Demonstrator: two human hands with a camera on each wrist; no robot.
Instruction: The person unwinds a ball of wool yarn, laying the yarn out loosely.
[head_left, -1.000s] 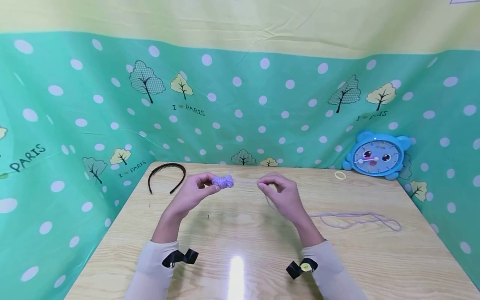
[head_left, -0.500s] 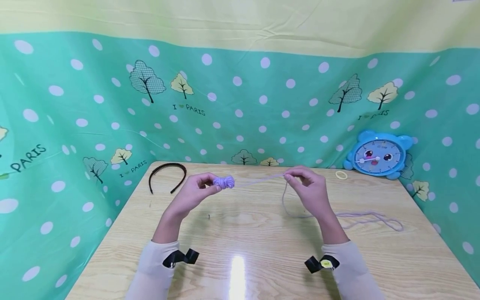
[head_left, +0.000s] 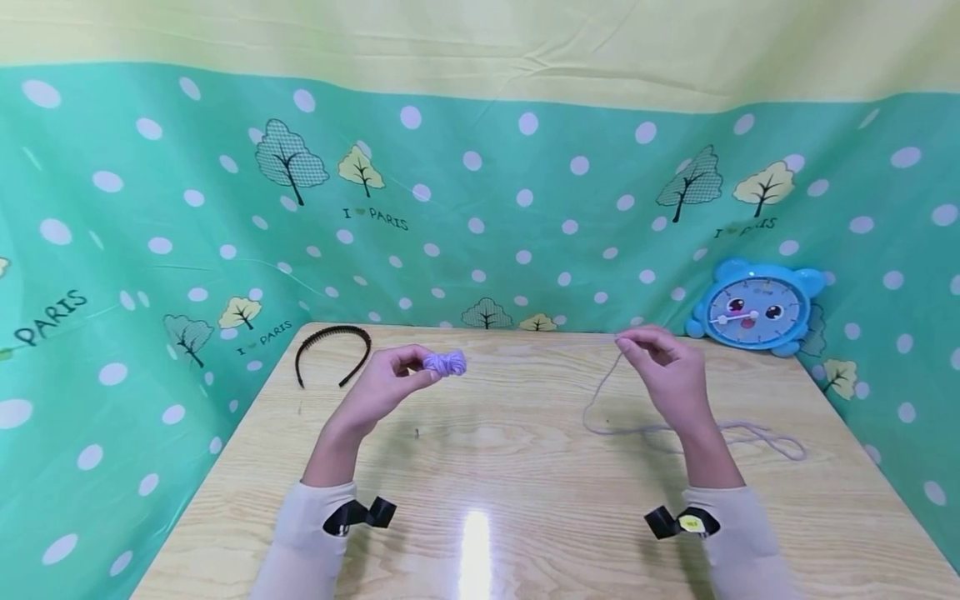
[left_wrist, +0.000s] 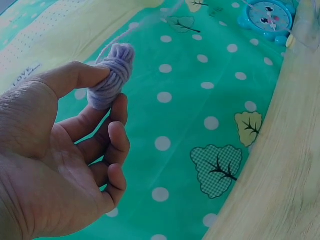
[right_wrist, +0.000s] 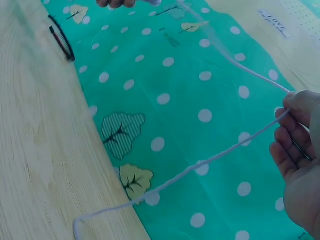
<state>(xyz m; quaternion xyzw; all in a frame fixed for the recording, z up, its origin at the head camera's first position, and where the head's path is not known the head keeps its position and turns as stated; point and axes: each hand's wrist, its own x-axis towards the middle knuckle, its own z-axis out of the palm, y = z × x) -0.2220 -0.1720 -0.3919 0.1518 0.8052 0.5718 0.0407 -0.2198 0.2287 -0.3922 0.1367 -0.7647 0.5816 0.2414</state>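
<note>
My left hand [head_left: 386, 382] pinches a small wound bundle of lilac yarn [head_left: 446, 363] between thumb and fingers, held up over the table. In the left wrist view the bundle [left_wrist: 112, 77] shows its wraps round the middle, with a strand leaving its top. Off to the right, my right hand [head_left: 667, 367] pinches the yarn strand [head_left: 597, 392] between thumb and forefinger. The right wrist view has one length of strand [right_wrist: 250, 71] running from that pinch back toward the left hand, and another sagging down to the table.
Loose loops of yarn [head_left: 772, 442] lie on the table at the right. A black headband [head_left: 333, 330] is at the back left. A blue animal-shaped clock [head_left: 757, 310] leans at the back right against a green dotted curtain [head_left: 517, 225]. The wooden table [head_left: 495, 450] spans the front.
My right hand has moved away to the right, drawing out more strand between the hands. My left hand and the bundle have stayed in place.
</note>
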